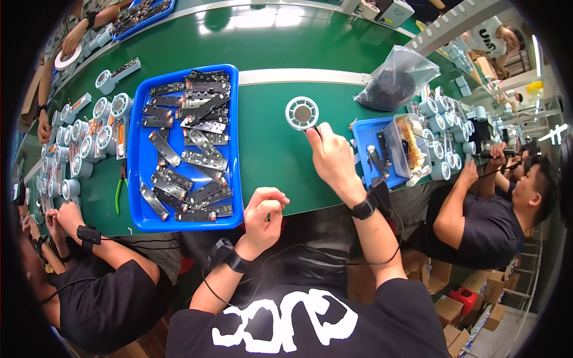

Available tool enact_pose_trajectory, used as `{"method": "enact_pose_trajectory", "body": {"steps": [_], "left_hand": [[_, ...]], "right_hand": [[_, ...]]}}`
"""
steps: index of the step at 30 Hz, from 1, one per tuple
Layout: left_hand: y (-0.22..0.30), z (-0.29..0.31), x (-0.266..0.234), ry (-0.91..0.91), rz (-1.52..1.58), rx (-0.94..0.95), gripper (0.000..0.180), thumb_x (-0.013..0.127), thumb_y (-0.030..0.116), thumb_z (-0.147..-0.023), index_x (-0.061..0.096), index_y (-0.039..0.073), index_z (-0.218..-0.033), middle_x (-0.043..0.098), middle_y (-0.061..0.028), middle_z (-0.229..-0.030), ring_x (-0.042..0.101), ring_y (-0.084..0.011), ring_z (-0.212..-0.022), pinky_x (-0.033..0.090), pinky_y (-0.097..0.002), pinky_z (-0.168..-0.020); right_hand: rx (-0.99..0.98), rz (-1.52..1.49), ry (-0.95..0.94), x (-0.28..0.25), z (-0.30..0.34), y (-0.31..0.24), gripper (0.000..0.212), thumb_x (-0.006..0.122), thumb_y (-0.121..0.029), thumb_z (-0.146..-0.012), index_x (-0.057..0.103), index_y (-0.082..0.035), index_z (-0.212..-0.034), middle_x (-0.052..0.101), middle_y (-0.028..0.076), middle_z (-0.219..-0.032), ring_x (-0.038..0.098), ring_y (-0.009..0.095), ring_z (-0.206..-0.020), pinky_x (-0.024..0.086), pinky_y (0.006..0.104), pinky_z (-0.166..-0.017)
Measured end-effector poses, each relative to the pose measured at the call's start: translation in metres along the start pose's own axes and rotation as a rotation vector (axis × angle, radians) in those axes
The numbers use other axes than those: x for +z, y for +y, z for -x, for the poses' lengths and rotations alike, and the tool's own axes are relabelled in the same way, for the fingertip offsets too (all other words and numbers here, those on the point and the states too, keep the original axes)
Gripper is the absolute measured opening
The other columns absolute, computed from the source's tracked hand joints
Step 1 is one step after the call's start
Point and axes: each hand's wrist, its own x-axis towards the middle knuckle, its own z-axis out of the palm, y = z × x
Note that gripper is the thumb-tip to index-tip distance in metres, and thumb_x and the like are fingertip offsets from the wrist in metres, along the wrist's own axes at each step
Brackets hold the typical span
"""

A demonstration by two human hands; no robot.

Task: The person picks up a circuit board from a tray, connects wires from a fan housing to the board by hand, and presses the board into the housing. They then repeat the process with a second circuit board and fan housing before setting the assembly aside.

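My right hand [334, 158] is closed over the green tabletop, fingers wrapped round the lower end of a pale blue part with a round head [302, 113]. Its head is a spoked ring with a grey-brown disc in the middle, like a small handheld fan housing. A bit of dark handle shows at my fingertips; the rest is hidden in my grip. Near the table's front edge, my left hand [264, 218] has its fingers curled in, with nothing visible in them. Just left of it is a blue tray [239, 149] of loose narrow circuit boards [203, 143].
Many pale blue round-headed housings [107, 137] stand at left, by green-handled pliers [121, 191]. At right are a smaller blue tray [364, 128], a clear plastic box [401, 146] and a bag of dark pieces [391, 83]. Co-workers sit close on both sides. Cables trail from my wrists.
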Motion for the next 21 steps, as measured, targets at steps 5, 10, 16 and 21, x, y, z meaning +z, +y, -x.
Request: {"method": "enact_pose_trajectory", "body": {"steps": [5,10,16,21], "left_hand": [[0.001,-0.002,-0.002,-0.084,0.006,0.034,0.019,0.047,-0.016,-0.09,0.052,0.002,-0.09,0.061,-0.0179,-0.106,0.066,-0.0249,-0.084,0.056,-0.0328,-0.07],[0.0,0.001,-0.01,-0.129,-0.003,0.059,0.022,0.044,-0.018,-0.085,0.049,0.003,-0.087,0.064,-0.0188,-0.101,0.066,-0.0254,-0.08,0.055,-0.033,-0.068],[0.0,-0.002,-0.012,-0.163,0.017,0.095,0.023,0.046,-0.018,-0.076,0.047,0.004,-0.084,0.064,-0.0165,-0.091,0.063,-0.025,-0.071,0.052,-0.0327,-0.062],[-0.001,0.012,-0.015,-0.18,0.055,0.031,0.022,0.052,-0.015,-0.066,0.048,0.003,-0.078,0.062,-0.0129,-0.08,0.06,-0.0265,-0.063,0.047,-0.0355,-0.055]], "right_hand": [[-0.052,0.078,-0.014,-0.008,-0.045,-0.004,0.054,0.041,-0.054,-0.105,0.055,-0.003,-0.091,0.066,0.025,-0.074,0.063,0.05,-0.075,0.048,0.058,-0.064],[-0.085,0.176,-0.075,-0.007,-0.107,-0.014,0.06,0.039,-0.056,-0.105,0.062,-0.001,-0.095,0.069,0.027,-0.085,0.065,0.05,-0.086,0.051,0.0578,-0.076],[0.016,0.147,0.0,0.009,-0.219,0.009,0.078,0.038,-0.067,-0.1,0.065,0.005,-0.11,0.069,0.032,-0.104,0.065,0.048,-0.106,0.052,0.0553,-0.09],[0.025,0.224,0.136,0.027,-0.286,0.04,0.075,0.044,-0.066,-0.098,0.063,0.006,-0.111,0.068,0.031,-0.106,0.066,0.047,-0.107,0.053,0.0528,-0.091]]}}
